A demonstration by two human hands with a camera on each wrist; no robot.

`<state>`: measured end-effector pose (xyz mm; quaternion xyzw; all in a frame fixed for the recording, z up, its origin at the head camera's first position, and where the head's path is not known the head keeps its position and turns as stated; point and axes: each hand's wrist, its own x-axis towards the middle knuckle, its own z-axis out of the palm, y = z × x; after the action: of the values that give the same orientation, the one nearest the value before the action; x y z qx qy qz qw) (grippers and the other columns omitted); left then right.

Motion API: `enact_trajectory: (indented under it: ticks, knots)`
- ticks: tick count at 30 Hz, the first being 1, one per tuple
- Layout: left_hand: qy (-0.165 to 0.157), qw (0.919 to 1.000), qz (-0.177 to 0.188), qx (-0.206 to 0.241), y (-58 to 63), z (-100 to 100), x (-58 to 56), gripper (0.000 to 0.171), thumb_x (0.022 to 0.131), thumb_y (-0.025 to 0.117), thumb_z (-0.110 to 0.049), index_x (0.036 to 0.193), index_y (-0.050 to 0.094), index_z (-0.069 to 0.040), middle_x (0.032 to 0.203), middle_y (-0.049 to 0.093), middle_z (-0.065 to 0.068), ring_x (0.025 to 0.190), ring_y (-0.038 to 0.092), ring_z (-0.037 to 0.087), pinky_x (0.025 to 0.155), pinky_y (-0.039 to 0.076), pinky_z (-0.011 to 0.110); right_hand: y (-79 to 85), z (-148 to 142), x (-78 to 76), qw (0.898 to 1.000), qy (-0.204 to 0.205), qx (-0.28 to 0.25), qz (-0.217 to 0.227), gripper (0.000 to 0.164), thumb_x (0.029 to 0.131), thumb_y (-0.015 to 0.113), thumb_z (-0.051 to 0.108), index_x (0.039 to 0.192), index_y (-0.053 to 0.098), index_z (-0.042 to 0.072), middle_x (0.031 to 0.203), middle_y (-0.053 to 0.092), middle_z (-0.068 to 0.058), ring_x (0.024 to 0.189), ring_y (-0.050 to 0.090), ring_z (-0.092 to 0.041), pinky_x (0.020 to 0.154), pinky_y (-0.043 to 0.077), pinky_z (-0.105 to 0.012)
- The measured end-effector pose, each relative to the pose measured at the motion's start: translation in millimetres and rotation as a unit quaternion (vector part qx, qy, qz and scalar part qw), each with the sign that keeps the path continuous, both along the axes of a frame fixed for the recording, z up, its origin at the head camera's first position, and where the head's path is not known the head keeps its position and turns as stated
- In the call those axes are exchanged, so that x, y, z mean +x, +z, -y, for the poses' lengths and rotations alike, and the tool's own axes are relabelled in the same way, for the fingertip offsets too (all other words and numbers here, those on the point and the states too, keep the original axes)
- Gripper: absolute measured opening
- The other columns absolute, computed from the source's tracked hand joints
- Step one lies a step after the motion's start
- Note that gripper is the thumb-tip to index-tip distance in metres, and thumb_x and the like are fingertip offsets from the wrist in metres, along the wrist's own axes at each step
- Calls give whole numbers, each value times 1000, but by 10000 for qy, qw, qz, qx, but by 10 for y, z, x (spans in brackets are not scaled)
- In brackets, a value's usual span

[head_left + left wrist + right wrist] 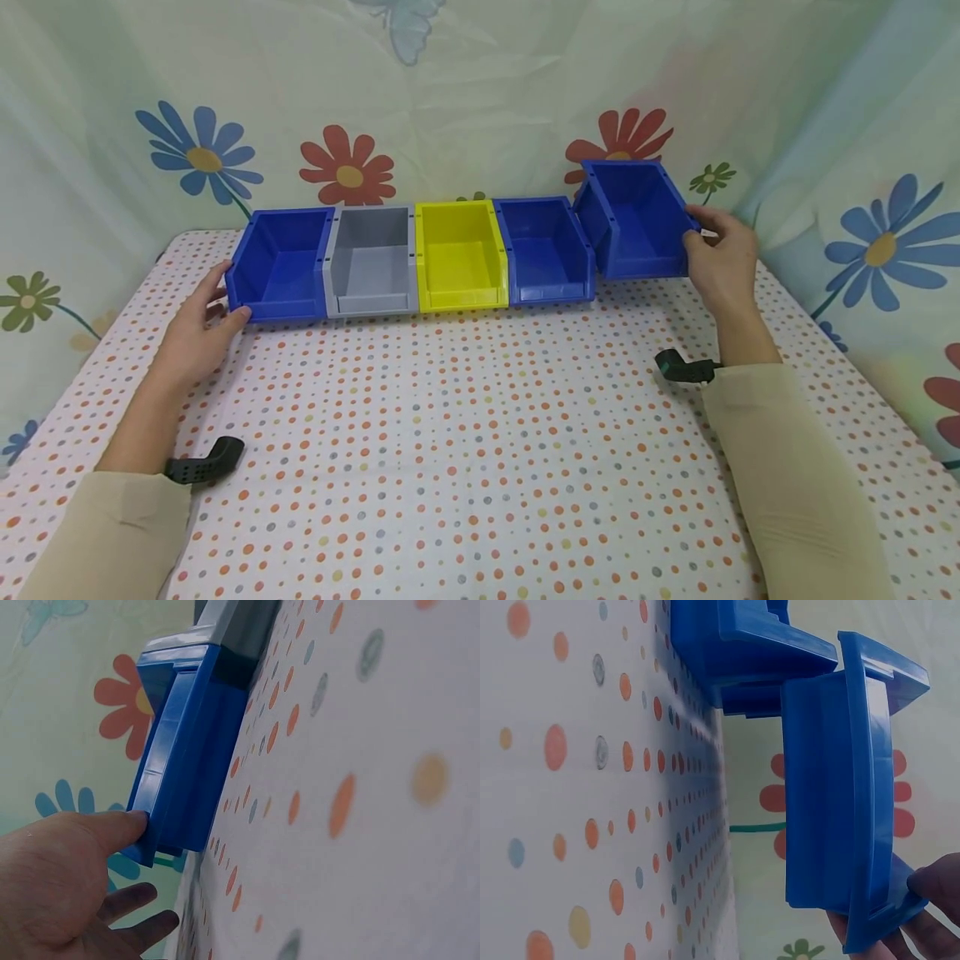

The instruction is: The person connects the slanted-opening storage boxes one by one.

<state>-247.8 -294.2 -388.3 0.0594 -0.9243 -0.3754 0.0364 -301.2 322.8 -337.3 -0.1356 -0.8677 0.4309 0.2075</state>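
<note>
Five open-fronted plastic storage bins form a row. At the left end is a blue bin (283, 258); my left hand (201, 329) holds its near left corner, the thumb on the front edge (150, 780) and two fingers spread free below. A grey bin (371, 258), a yellow bin (461, 250) and a second blue bin (543, 250) stand side by side after it. My right hand (723, 254) grips the right wall of another blue bin (641, 221), thumb inside and fingers outside. That bin hangs above the table, slightly tilted, its left side against the neighbouring blue bin (757, 645).
A dotted cloth covers the table (450, 433). Flowered curtains (495, 83) hang behind it and along both sides. A black wrist mount (210, 462) sits on the left wrist, another black mount (686, 367) on the right.
</note>
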Motion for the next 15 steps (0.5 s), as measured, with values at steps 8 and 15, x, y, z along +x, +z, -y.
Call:
enact_trajectory:
  ticks: [8, 15]
  knots:
    - [22, 10000, 13, -5, 2, -3, -12, 71, 111, 42, -38, 166, -2, -40, 170, 16, 28, 150, 26, 58, 113, 28, 79, 30, 14, -8, 10000, -25, 34, -10, 45, 108, 44, 20, 152, 55, 21, 156, 53, -6, 122, 59, -15, 87, 53, -22]
    - [38, 10000, 6, -41, -15, -5, -10, 71, 111, 42, -38, 166, -3, -40, 171, 15, 27, 150, 26, 58, 114, 28, 77, 33, 40, -24, 9999, -91, 46, 102, 46, 109, 43, 22, 153, 53, 25, 158, 52, -2, 126, 59, -19, 91, 56, -28]
